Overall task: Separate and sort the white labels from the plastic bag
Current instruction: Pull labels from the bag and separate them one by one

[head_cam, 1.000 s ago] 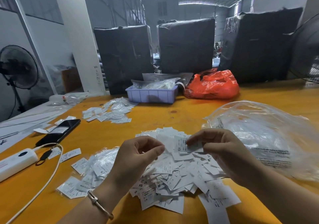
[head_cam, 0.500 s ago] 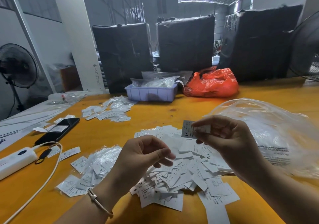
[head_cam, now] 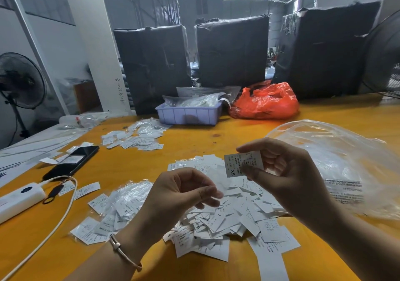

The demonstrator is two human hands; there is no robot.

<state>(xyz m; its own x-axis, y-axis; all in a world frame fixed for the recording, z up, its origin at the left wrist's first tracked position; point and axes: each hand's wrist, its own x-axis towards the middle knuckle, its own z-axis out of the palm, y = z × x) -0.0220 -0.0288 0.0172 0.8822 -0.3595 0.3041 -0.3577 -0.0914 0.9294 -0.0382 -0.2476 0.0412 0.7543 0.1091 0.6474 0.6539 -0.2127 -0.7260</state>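
Note:
A heap of loose white labels lies on the orange table in front of me. My right hand is raised above the heap and pinches one white label marked XS between thumb and fingers. My left hand hovers just left of it, fingers curled with thumb and forefinger nearly touching; nothing clear shows between them. A big clear plastic bag lies crumpled to the right. Small clear packets of labels lie to the left of the heap. Another spread of labels lies farther back.
A black phone and a white power bank with a cable lie at the left. At the back stand a lilac tray with packets, a red plastic bag and black wrapped bales.
My right hand has lifted the XS label up off the heap and turned it toward me. My left hand has risen slightly and stayed curled beside it.

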